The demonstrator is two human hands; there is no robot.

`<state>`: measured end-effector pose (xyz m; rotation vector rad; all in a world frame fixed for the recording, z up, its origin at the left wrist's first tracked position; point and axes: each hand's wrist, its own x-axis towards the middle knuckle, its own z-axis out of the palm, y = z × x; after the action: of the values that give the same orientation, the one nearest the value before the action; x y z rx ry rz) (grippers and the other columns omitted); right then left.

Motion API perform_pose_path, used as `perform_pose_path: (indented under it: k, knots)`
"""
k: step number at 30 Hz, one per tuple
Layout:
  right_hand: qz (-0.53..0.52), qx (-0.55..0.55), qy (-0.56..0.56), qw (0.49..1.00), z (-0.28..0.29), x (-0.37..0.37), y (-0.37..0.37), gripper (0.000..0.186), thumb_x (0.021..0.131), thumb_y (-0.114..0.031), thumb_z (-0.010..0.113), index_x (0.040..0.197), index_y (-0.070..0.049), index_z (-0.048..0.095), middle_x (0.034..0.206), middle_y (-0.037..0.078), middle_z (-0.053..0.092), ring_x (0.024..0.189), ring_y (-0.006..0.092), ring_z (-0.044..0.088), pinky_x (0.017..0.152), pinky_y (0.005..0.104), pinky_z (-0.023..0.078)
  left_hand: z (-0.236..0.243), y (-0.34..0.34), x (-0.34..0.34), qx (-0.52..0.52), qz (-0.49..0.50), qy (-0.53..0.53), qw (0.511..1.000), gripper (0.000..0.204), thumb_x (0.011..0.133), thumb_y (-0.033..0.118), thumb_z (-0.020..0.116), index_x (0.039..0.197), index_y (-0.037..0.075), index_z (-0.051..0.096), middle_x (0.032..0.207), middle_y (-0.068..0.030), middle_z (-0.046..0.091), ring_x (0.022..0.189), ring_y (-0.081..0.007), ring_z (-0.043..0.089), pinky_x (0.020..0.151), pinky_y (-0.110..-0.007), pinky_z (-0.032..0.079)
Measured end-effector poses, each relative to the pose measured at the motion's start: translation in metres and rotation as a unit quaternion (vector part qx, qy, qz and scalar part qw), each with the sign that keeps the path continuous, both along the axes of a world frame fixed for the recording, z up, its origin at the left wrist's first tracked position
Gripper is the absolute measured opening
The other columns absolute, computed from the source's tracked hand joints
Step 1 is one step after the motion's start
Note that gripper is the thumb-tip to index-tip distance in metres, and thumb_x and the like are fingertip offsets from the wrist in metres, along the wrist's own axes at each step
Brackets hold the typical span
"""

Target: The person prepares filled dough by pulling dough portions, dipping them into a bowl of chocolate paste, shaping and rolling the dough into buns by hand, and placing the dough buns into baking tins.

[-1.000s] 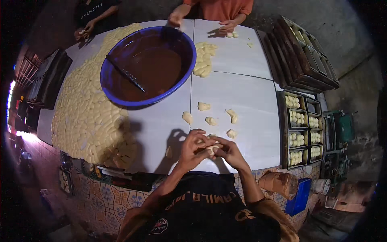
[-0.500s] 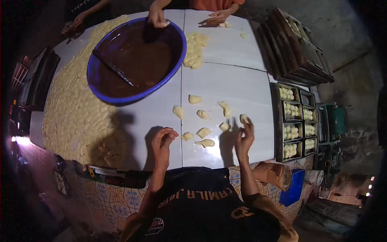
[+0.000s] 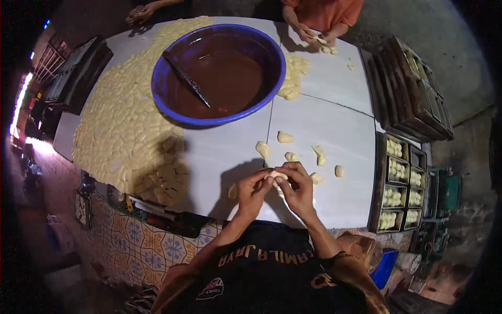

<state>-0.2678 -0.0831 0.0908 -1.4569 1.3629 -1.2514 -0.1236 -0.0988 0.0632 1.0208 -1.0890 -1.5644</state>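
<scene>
Above the near part of the white table, my left hand (image 3: pixel 253 189) and my right hand (image 3: pixel 299 189) meet at the fingertips around a piece of pale dough (image 3: pixel 279 176). Both sets of fingers are bent in on it, and the thumbs press from the near side. Just beyond them lie several loose dough pieces (image 3: pixel 285 137), uneven in shape, with a rounder piece (image 3: pixel 339 171) off to the right. Another dough piece (image 3: pixel 232 191) rests left of my left hand. My hands may hide further pieces beneath them.
A large blue basin (image 3: pixel 168 114) of brown filling, with a dark stick in it, stands beyond my hands. Flattened dough pieces (image 3: pixel 115 120) cover the table's left side. Dark tins (image 3: pixel 384 206) of dough balls and stacked tins (image 3: pixel 402 99) line the right. Across, a person in orange (image 3: pixel 329 15) handles dough.
My hands, earlier apart, have come together on a dough piece. The view has shifted, so the table sits further right. The hand at the basin has drawn back.
</scene>
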Motion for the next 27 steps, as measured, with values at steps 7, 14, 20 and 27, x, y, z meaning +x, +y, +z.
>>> perform_pose_path:
  k: [7,14,20,27]
  knots:
    - [0.103,-0.062,-0.016,0.993,0.002,0.011,-0.032,0.05,0.096,-0.047,0.047,0.124,-0.008,0.062,0.132,0.012,0.047,0.122,0.0284,0.038,0.103,0.0411,0.031,-0.006,-0.011,0.001,0.142,-0.052,0.347,0.926,0.014,0.086,0.007,0.066,0.095,-0.003,0.067,0.095,-0.0063,0.067,0.085,-0.0136,0.063,0.08,-0.029,0.051]
    - [0.123,0.088,-0.263,0.953,-0.014,-0.005,-0.051,0.114,0.071,-0.08,0.056,0.15,-0.007,0.019,0.142,0.013,0.039,0.124,0.027,0.044,0.104,0.0377,0.034,0.038,-0.069,-0.002,0.111,-0.303,0.566,0.759,0.101,0.079,0.066,0.06,0.142,-0.006,0.03,0.136,-0.0184,0.045,0.12,-0.0245,0.048,0.103,-0.038,0.038]
    - [0.059,0.099,-0.291,0.95,-0.027,-0.003,-0.06,0.107,0.072,-0.076,0.06,0.153,-0.02,0.016,0.151,0.004,0.026,0.119,0.0192,0.038,0.09,0.0415,0.04,0.078,-0.241,0.014,-0.038,-0.082,-0.386,0.918,0.088,0.092,0.07,0.026,0.122,-0.008,0.056,0.115,-0.0251,0.063,0.104,-0.0382,0.062,0.097,-0.043,0.044]
    - [0.022,0.1,-0.362,0.926,-0.038,-0.006,-0.058,0.087,0.085,-0.058,0.061,0.151,-0.015,0.024,0.146,0.007,0.035,0.117,0.0182,0.045,0.087,0.0368,0.044,0.06,-0.259,0.011,-0.039,-0.212,-0.471,0.855,0.101,0.085,0.079,0.006,0.133,0.002,0.051,0.132,-0.0282,0.051,0.128,-0.0415,0.043,0.107,-0.047,0.031]
